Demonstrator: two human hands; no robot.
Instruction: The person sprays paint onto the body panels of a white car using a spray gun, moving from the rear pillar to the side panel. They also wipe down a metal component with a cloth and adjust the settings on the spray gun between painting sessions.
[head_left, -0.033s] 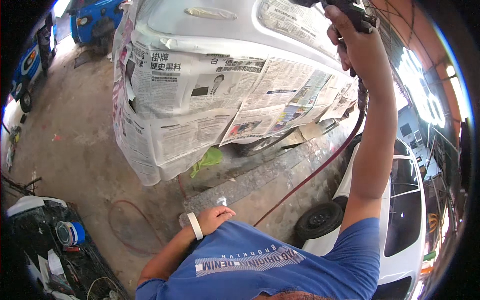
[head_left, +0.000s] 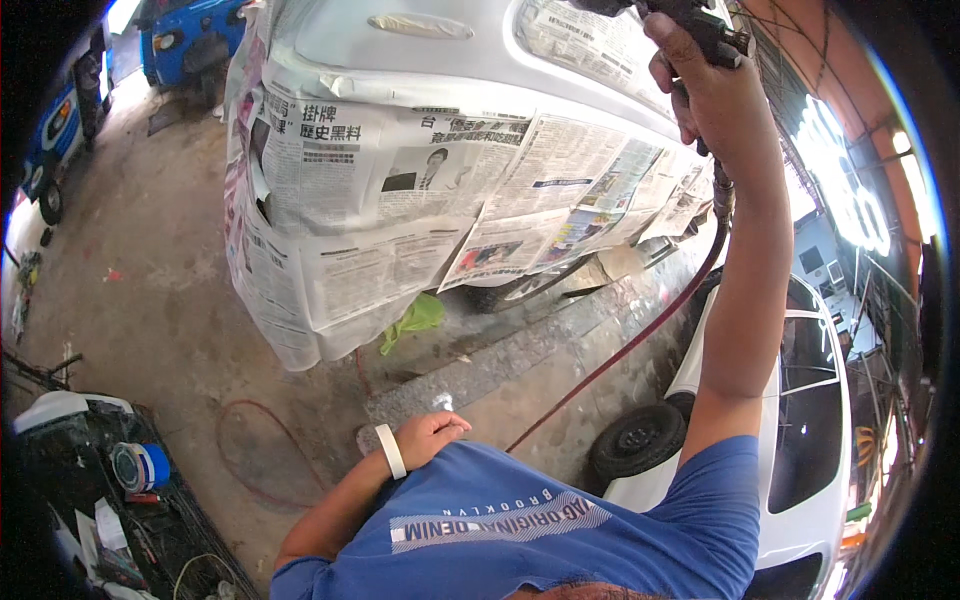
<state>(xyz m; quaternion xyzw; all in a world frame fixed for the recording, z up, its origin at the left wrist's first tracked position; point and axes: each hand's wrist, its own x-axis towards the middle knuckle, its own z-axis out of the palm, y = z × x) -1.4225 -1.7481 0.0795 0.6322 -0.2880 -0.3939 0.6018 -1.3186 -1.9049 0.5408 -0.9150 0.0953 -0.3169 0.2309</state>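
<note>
My right hand (head_left: 715,100) is raised at the upper right, its fingers wrapped round a dark spray gun (head_left: 715,38). The gun's front end is cut off by the top edge. A dark red hose (head_left: 640,345) hangs from its handle and runs down past my shirt. Beyond it stands a light grey vehicle body (head_left: 330,45), its windows and lower side masked with newspaper sheets (head_left: 390,170) and tape. Low against my blue shirt, my left hand (head_left: 430,435) rests with fingers loosely stretched and nothing in them. A white band (head_left: 391,452) circles that wrist.
A white car (head_left: 800,400) stands at the right, with a loose-looking black wheel (head_left: 640,440) beside it. A dark bench (head_left: 180,520) carrying a blue tin (head_left: 141,467) is at the lower left. More hose (head_left: 225,430) loops on the floor. A green cloth (head_left: 413,320) lies under the newspaper.
My right hand and the spray gun have shifted very slightly left. The left hand and the masked vehicle look the same.
</note>
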